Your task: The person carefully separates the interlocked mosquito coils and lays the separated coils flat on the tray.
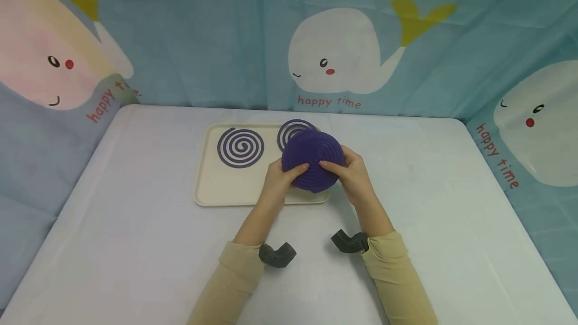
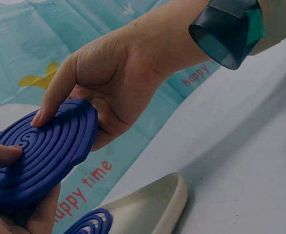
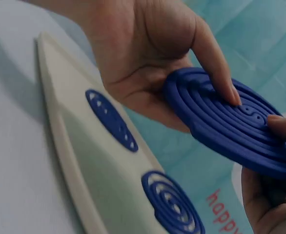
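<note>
My left hand (image 1: 274,180) and right hand (image 1: 355,170) grip a round disc of tightly nested blue-purple mosquito coils (image 1: 313,144) from opposite sides. Both thumbs press on its face close to the centre, and the other fingers go behind it, mostly hidden. The disc is tilted and held up over the right part of a cream tray (image 1: 235,189). On the tray's back left lies a single mosquito coil (image 1: 241,148) with open gaps between its rings. Another single coil (image 1: 295,127) lies at the back right, partly hidden by the held disc in the head view.
The tray stands on a white-covered table (image 1: 126,204). Behind and beside the table hangs a light blue curtain (image 1: 203,54) with whales printed on it. Dark wrist devices (image 1: 277,256) stick inward from both sleeves.
</note>
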A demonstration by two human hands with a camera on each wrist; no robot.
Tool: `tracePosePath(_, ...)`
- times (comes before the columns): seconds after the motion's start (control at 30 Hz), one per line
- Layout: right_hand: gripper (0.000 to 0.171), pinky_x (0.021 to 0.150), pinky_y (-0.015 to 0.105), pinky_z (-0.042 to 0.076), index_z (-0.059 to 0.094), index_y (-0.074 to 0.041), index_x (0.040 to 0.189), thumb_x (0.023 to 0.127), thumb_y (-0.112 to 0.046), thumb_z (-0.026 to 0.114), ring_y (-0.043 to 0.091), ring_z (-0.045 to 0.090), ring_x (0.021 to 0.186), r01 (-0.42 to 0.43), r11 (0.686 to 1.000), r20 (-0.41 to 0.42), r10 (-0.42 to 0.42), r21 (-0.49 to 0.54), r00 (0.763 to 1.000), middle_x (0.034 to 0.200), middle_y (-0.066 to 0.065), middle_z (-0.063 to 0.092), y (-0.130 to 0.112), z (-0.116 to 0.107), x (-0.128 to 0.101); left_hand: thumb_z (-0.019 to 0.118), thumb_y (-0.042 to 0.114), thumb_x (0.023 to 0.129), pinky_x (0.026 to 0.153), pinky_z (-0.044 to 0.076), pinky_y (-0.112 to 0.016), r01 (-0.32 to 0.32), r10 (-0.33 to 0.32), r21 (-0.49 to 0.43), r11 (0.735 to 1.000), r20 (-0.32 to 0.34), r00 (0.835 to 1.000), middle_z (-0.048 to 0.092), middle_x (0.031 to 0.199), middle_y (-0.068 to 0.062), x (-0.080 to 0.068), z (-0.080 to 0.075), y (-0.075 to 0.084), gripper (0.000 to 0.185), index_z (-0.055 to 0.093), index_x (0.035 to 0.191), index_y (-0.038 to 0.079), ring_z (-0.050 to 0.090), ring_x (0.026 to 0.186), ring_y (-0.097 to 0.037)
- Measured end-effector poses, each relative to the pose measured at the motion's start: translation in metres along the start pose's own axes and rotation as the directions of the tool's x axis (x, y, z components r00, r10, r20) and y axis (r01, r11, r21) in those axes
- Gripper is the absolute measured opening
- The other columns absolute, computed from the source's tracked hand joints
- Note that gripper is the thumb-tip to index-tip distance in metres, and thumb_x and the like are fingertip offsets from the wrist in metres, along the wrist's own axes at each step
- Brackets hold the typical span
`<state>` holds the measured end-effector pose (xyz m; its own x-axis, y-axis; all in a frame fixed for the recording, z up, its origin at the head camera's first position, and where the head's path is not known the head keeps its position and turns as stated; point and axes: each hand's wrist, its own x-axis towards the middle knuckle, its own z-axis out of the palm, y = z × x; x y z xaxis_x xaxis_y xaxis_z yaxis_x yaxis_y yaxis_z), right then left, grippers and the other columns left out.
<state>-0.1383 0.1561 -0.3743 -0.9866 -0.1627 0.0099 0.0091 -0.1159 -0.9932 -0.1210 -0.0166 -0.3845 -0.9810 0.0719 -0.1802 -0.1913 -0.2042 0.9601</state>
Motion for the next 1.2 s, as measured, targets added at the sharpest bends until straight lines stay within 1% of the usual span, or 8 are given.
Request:
tracePosePath(0.13,0.041,0.087,0.031,0.053,0.053,0.012,0.12,0.081,0.007,0.063,0.019,0.062,0.098,-0.003,0.999,-0.021,0.004,0.048,1.0,0.105,0.004,0.064,-0.002,0.014,0.004,0.066,0.008,0.085,0.087,0.053,-0.034,-0.015,0.013,-0.051,0.999,-0.036,0.999,0.061,0.117,-0.022,-0.002,-0.007,0.005,0.044,0.053,0.124,-0.006,0.062,0.104,-0.032)
tracePosePath(0.3,0.033,0.085,0.031,0.053,0.057,0.011,0.113,0.08,0.008,0.062,0.02,0.063,0.095,-0.01,0.989,-0.032,0.015,0.145,0.999,0.102,0.006,0.065,-0.005,0.031,0.008,0.066,0.007,0.085,0.091,0.051,-0.034,-0.06,0.055,-0.069,0.996,-0.075,0.996,0.058,0.121,-0.022,-0.005,-0.014,0.011,0.048,0.05,0.128,-0.006,0.06,0.108,-0.032)
tracePosePath(0.37,0.035,0.086,0.031,0.053,0.056,0.01,0.115,0.081,0.007,0.061,0.02,0.062,0.096,-0.026,0.986,-0.025,0.03,0.165,0.999,0.105,0.007,0.063,-0.006,0.037,0.008,0.066,0.006,0.085,0.091,0.051,-0.035,-0.078,0.07,-0.071,0.994,-0.097,0.993,0.058,0.121,-0.022,-0.006,-0.017,0.013,0.048,0.049,0.128,-0.005,0.06,0.108,-0.032)
tracePosePath(0.5,0.047,0.089,0.031,0.051,0.049,0.011,0.126,0.08,0.006,0.061,0.02,0.061,0.1,-0.055,0.983,-0.02,0.059,0.173,0.998,0.114,0.012,0.059,-0.006,0.045,0.007,0.067,0.004,0.083,0.091,0.051,-0.034,-0.089,0.078,-0.078,0.993,-0.128,0.989,0.057,0.123,-0.021,-0.008,-0.021,0.016,0.051,0.049,0.13,-0.004,0.059,0.11,-0.032)
tracePosePath(0.67,0.053,0.092,0.033,0.05,0.045,0.011,0.13,0.08,0.007,0.061,0.02,0.06,0.102,-0.057,0.982,-0.026,0.063,0.18,0.998,0.123,0.021,0.054,-0.002,0.051,0.004,0.068,0.003,0.082,0.096,0.048,-0.034,-0.11,0.107,-0.015,0.994,-0.134,0.985,0.057,0.125,-0.021,-0.01,-0.025,0.018,0.052,0.05,0.129,-0.005,0.056,0.114,-0.032)
tracePosePath(0.83,0.053,0.094,0.033,0.049,0.046,0.01,0.13,0.079,0.007,0.062,0.02,0.06,0.104,-0.045,0.98,-0.045,0.055,0.195,0.997,0.125,0.023,0.053,0.002,0.054,0.004,0.069,0.006,0.082,0.098,0.046,-0.035,-0.113,0.12,0.059,0.992,-0.135,0.984,0.058,0.123,-0.021,-0.01,-0.029,0.019,0.05,0.051,0.128,-0.005,0.057,0.113,-0.031)
tracePosePath(0.97,0.052,0.094,0.035,0.049,0.047,0.01,0.129,0.079,0.007,0.062,0.023,0.059,0.105,-0.043,0.981,-0.062,0.056,0.191,0.996,0.125,0.023,0.054,0.005,0.055,0.004,0.069,0.006,0.082,0.098,0.046,-0.036,-0.119,0.129,0.081,0.99,-0.13,0.983,0.059,0.122,-0.021,-0.01,-0.029,0.019,0.05,0.052,0.127,-0.005,0.057,0.113,-0.031)
tracePosePath(1.2,0.051,0.094,0.035,0.049,0.049,0.01,0.128,0.08,0.005,0.063,0.027,0.058,0.107,-0.035,0.989,-0.072,0.045,0.146,0.996,0.125,0.025,0.054,0.007,0.055,0.005,0.069,0.004,0.082,0.099,0.045,-0.035,-0.138,0.147,0.077,0.987,-0.129,0.981,0.059,0.123,-0.021,-0.009,-0.029,0.017,0.05,0.052,0.127,-0.004,0.056,0.114,-0.031)
